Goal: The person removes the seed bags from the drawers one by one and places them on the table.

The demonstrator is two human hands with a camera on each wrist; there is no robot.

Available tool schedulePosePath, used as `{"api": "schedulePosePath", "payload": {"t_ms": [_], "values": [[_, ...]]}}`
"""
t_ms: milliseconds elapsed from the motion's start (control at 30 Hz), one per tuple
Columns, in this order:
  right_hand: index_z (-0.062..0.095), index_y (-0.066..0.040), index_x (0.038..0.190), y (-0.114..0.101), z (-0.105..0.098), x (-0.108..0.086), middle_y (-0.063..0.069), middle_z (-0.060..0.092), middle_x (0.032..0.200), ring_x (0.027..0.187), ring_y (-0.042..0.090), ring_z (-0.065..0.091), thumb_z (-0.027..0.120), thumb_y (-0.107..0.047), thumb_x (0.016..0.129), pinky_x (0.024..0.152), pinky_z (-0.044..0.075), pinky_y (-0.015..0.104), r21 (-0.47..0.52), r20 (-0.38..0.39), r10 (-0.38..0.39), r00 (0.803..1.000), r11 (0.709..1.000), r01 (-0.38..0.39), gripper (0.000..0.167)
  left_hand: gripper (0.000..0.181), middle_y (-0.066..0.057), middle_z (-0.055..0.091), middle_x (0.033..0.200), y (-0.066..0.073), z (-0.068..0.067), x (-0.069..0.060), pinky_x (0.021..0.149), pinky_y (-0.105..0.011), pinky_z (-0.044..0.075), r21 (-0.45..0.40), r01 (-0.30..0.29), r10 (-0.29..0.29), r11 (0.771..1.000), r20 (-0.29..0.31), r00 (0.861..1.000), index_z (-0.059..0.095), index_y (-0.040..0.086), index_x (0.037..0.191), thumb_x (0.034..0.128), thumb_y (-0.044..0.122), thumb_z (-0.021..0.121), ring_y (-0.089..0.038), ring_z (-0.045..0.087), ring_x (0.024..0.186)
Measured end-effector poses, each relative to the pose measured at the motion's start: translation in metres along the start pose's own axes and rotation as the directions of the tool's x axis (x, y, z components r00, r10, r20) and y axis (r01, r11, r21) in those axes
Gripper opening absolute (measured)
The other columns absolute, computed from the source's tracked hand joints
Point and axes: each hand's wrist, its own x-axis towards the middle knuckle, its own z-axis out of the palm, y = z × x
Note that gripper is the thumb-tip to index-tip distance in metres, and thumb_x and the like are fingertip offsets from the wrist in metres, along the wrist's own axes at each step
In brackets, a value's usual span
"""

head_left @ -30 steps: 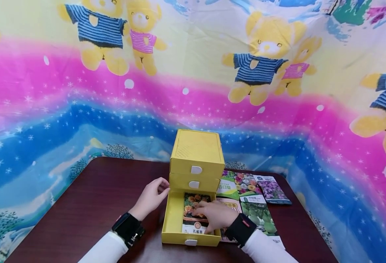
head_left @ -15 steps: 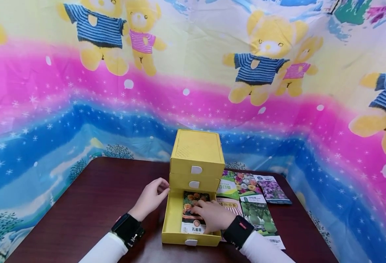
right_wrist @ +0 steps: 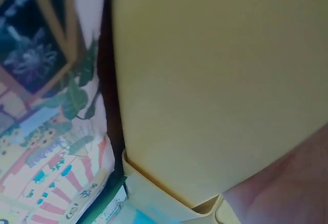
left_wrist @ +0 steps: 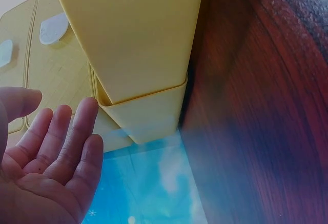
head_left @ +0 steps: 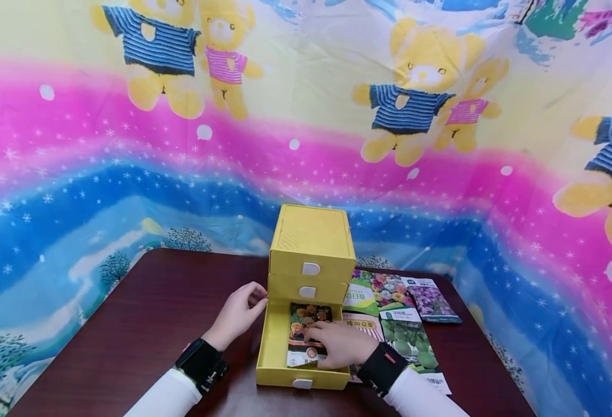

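Observation:
A seed packet (head_left: 306, 352) with orange flowers lies in the pulled-out bottom drawer (head_left: 274, 347) of a yellow drawer box (head_left: 311, 237). My right hand (head_left: 345, 343) reaches over the drawer's right wall and holds the packet by its right side, its bent fingers on the picture and thumb near the lower edge. In the right wrist view the drawer wall hides most of this hand. My left hand (left_wrist: 56, 162), fingers loosely bent and holding nothing, stays beside the box's left side, close to the middle drawer. Whether it touches the box is unclear.
Several more seed packets lie right of the box, among them a green one (head_left: 410, 344) and a purple-flowered one (head_left: 433, 301). White tabs (head_left: 311, 269) mark the drawer fronts. A printed cloth (head_left: 306, 116) hangs behind the dark wooden table (head_left: 181, 301).
The seed packet has shifted slightly left and back in the drawer under my right hand. Its lower right part has become less visible. The left hand has stayed in place.

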Motion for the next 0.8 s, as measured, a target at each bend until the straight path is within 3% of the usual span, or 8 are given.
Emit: {"api": "schedulePosePath", "payload": {"t_ms": [233, 433, 567, 667, 800], "values": [[0.065, -0.025, 0.106, -0.002, -0.002, -0.003, -0.014, 0.061, 0.090, 0.061, 0.000, 0.040, 0.066, -0.015, 0.088, 0.058, 0.032, 0.019, 0.084, -0.047, -0.052, 0.998, 0.995, 0.056, 0.020, 0.009, 0.002, 0.066, 0.097, 0.001, -0.002, 0.000, 0.081, -0.036, 0.055, -0.013, 0.014, -0.014, 1.000, 0.001, 1.000, 0.068, 0.009, 0.104, 0.0959, 0.010, 0.070, -0.011, 0.064, 0.086], [0.074, -0.024, 0.116, -0.001, -0.002, -0.010, -0.013, 0.072, 0.098, 0.054, -0.003, 0.039, 0.060, -0.017, 0.097, 0.053, 0.032, 0.016, 0.099, -0.120, -0.037, 0.992, 0.994, 0.049, 0.023, 0.007, 0.002, 0.067, 0.098, 0.001, -0.005, -0.001, 0.082, -0.037, 0.055, -0.016, 0.018, -0.018, 1.000, -0.002, 1.000, 0.067, 0.013, 0.102, 0.0958, 0.010, 0.071, -0.011, 0.064, 0.087], [0.075, -0.022, 0.119, 0.001, -0.002, -0.015, -0.007, 0.076, 0.100, 0.049, -0.002, 0.032, 0.057, -0.015, 0.100, 0.051, 0.025, 0.017, 0.056, -0.200, -0.035, 0.979, 0.997, 0.047, 0.027, 0.007, 0.002, 0.066, 0.097, 0.001, -0.006, 0.001, 0.082, -0.036, 0.055, -0.021, 0.013, -0.013, 1.000, -0.003, 1.000, 0.067, 0.012, 0.101, 0.0956, 0.010, 0.071, -0.011, 0.064, 0.086], [0.077, -0.019, 0.113, 0.002, -0.003, -0.017, -0.005, 0.076, 0.096, 0.052, -0.004, 0.033, 0.058, -0.013, 0.099, 0.053, 0.024, 0.015, -0.042, -0.302, -0.070, 0.951, 0.997, 0.060, 0.025, 0.008, 0.002, 0.066, 0.097, 0.001, -0.006, 0.001, 0.081, -0.036, 0.055, -0.022, 0.006, -0.006, 1.000, -0.004, 1.000, 0.067, 0.011, 0.101, 0.0952, 0.009, 0.071, -0.011, 0.064, 0.086], [0.077, -0.018, 0.099, 0.001, -0.004, -0.021, -0.010, 0.069, 0.080, 0.056, -0.005, 0.033, 0.065, -0.011, 0.093, 0.055, 0.022, 0.016, -0.170, -0.463, -0.113, 0.879, 0.985, 0.037, 0.015, 0.008, 0.001, 0.066, 0.097, 0.001, -0.006, 0.001, 0.081, -0.035, 0.055, -0.023, 0.003, -0.004, 1.000, -0.004, 1.000, 0.067, 0.010, 0.101, 0.0948, 0.008, 0.071, -0.011, 0.064, 0.085]]}}
